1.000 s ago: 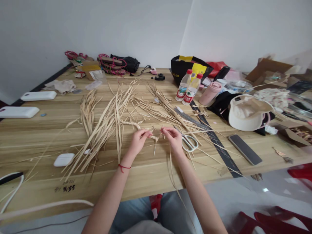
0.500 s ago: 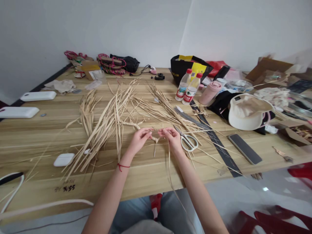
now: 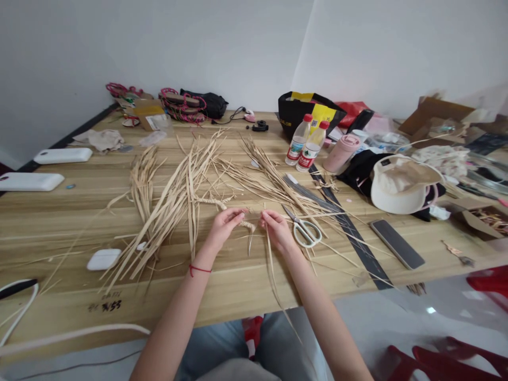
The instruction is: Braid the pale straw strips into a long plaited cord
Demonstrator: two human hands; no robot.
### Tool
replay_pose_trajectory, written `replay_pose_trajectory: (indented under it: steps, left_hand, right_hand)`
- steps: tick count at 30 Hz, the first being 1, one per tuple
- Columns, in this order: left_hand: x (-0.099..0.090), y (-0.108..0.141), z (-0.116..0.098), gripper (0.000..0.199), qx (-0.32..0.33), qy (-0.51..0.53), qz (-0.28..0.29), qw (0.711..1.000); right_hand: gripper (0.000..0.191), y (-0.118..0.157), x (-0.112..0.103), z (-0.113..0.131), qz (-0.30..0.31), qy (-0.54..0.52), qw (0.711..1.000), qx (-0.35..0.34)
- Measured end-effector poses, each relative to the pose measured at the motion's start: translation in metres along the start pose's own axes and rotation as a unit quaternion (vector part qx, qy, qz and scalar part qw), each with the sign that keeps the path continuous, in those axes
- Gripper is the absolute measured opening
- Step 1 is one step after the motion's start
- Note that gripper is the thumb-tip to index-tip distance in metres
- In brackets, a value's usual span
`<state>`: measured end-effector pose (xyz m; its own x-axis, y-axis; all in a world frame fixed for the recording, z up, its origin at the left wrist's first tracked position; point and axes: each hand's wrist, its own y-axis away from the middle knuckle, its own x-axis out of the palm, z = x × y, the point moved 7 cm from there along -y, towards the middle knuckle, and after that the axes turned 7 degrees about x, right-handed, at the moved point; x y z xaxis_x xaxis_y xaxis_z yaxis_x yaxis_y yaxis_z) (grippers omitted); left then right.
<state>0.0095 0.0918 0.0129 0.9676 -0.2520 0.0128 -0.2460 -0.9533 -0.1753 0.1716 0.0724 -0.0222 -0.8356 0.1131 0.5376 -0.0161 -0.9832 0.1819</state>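
We view a wooden counter [image 3: 222, 286] from above the arms of a seated person, and we take the scissors [image 3: 307, 233] as our landmark. Immediately left of the scissors we find the right hand [image 3: 277, 228], whose grip pinches a pale straw strip [image 3: 270, 259] between thumb and fingertips; a short end stands above the grip, and the long end hangs over the counter's near edge. Farther left of the scissors, and apart from the right hand, is the left hand [image 3: 227, 226]. Its thumb and fingertips lie close together over a braid [image 3: 248, 226], but we cannot tell whether that grip pinches it. The braid's end shows to the left of the scissors, in the space between the hands, with a thin pointed piece [image 3: 250, 245] just below it. Well left of the scissors we note a large loose straw bundle [image 3: 174, 206]; beyond the scissors lies a second straw bundle [image 3: 273, 177]. Farther beyond the scissors stand two red-capped bottles [image 3: 311, 151] and a pink tumbler [image 3: 342, 154]. To the right of the scissors we see a dark phone [image 3: 397, 244].
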Motion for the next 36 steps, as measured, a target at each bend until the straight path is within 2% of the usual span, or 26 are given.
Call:
replay_pose_trajectory:
  steps: [6, 14, 22, 29, 36]
  left_hand:
    - [0.006, 0.001, 0.0, 0.028, -0.017, 0.047, 0.013, 0.999]
    - [0.007, 0.002, 0.008, 0.027, -0.023, 0.143, -0.007, 0.989]
    - [0.013, 0.002, 0.009, 0.029, -0.042, 0.101, 0.034, 0.993]
    - [0.011, 0.0, 0.014, 0.03, -0.042, 0.126, 0.015, 0.991]
    - [0.013, 0.001, 0.012, 0.03, -0.041, 0.106, 0.011, 0.993]
  right_hand:
    - [0.026, 0.001, 0.005, -0.001, 0.016, 0.071, 0.997, 0.003]
    - [0.026, 0.005, 0.012, -0.001, 0.057, 0.096, 0.994, 0.017]
    - [0.027, 0.007, 0.012, 0.003, 0.046, 0.119, 0.992, -0.001]
    - [0.028, 0.006, 0.012, 0.004, 0.049, 0.093, 0.995, 0.006]
    - [0.029, 0.006, 0.011, 0.002, 0.032, 0.124, 0.992, 0.001]
